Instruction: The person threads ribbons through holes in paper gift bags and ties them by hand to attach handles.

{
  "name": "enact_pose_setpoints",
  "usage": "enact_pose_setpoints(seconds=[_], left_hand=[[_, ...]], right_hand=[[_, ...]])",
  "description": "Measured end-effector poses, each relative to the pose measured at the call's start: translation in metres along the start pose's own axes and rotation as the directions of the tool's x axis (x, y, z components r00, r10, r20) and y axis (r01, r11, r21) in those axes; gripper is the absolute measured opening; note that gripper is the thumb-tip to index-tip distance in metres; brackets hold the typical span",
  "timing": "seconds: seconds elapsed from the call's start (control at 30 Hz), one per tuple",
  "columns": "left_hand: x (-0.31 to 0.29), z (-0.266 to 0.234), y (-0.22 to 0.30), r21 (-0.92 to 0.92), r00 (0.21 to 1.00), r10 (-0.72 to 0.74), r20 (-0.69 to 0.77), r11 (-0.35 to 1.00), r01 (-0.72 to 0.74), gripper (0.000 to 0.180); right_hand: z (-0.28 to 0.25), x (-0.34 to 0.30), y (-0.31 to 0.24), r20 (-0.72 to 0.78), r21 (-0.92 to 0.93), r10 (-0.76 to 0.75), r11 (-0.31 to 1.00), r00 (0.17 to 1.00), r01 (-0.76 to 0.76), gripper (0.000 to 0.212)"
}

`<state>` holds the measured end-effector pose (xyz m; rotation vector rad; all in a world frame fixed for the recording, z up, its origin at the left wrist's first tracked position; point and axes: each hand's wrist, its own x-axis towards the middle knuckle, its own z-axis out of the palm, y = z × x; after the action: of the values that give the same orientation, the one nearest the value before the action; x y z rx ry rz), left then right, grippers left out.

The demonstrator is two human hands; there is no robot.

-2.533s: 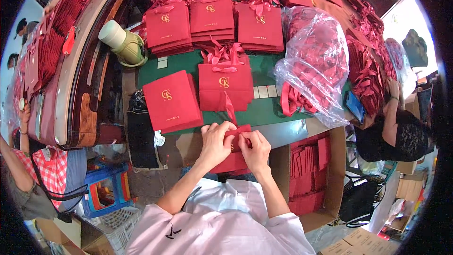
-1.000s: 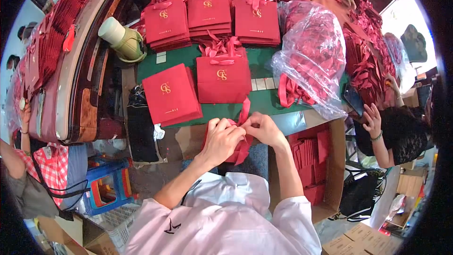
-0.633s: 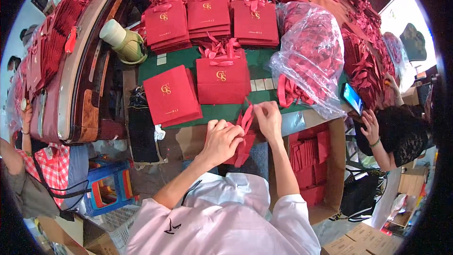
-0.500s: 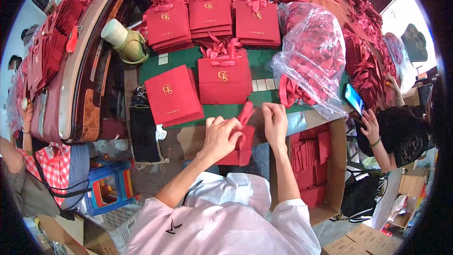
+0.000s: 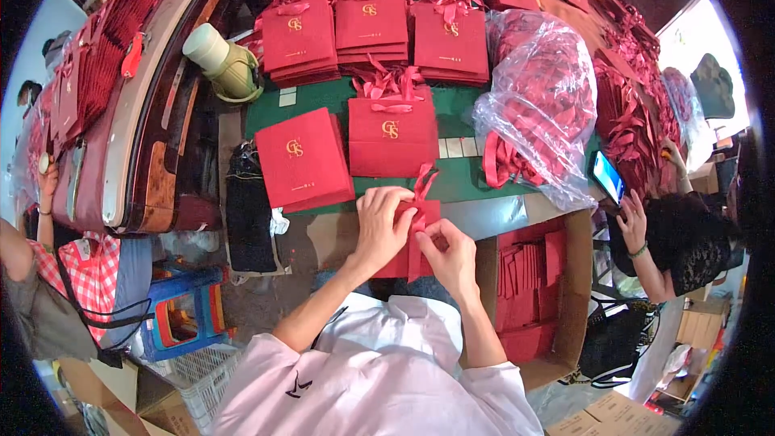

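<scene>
Clock face: centred on the bag in hand, 12 pointing away from the person across the counter [image 5: 462,194].
Held red bag [image 5: 395,264]: just short of the counter's near edge, in front of the person's body, between the two hands.
Red ribbon [image 5: 415,257]: its long axis runs close to 12–6, the upper tail jutting past the bag's top edge toward 12, the lower tail lying down the bag's face toward 6.
Left hand [image 5: 379,222]: at 10 o'clock, fingers laid over the bag's upper part and thumb reaching to the ribbon; it seems to clamp the bag there.
Right hand [image 5: 450,257]: at 4 o'clock, thumb and fingertips drawn together at the ribbon, apparently pinching it; whether bag material is caught too cannot be told.
Nearer hand: neither clearly; both meet the ribbon around its middle, though the left covers more of the bag.
Ribbon-topped bags [image 5: 392,145]: near 12 o'clock on the counter.
Flat pile of red bags [image 5: 303,163]: at 10 o'clock.
Clear plastic sack [image 5: 542,105]: between 1 and 2.
Cardboard box [image 5: 576,295]: between 3 and 4, below the counter.
</scene>
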<state>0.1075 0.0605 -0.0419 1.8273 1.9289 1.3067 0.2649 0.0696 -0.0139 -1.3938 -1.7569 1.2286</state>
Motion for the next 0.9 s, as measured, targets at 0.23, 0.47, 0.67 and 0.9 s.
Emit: enact_pose_setpoints(seconds=[0.23,0.47,0.67,0.9], left_hand=[[-0.05,-0.023,0.021,-0.175,0.933,-0.176,0.315,0.955,0.239,0.04],[-0.064,-0.058,0.003,-0.088,0.873,-0.211,0.439,0.957,0.275,0.024],[-0.061,-0.069,-0.005,-0.085,0.902,-0.224,0.37,0.958,0.273,0.013],[-0.051,-0.063,-0.006,-0.108,0.93,-0.211,0.302,0.961,0.253,0.012]], right_hand=[[0.005,0.014,0.011,0.123,0.556,0.156,0.807,0.98,-0.198,0.015],[-0.009,0.028,0.038,0.062,0.579,0.229,0.785,0.971,-0.222,0.017],[-0.013,0.027,0.044,0.014,0.511,0.232,0.834,0.972,-0.207,0.014],[-0.007,0.006,0.005,-0.213,-0.301,-0.411,0.891,0.886,0.341,0.012]])
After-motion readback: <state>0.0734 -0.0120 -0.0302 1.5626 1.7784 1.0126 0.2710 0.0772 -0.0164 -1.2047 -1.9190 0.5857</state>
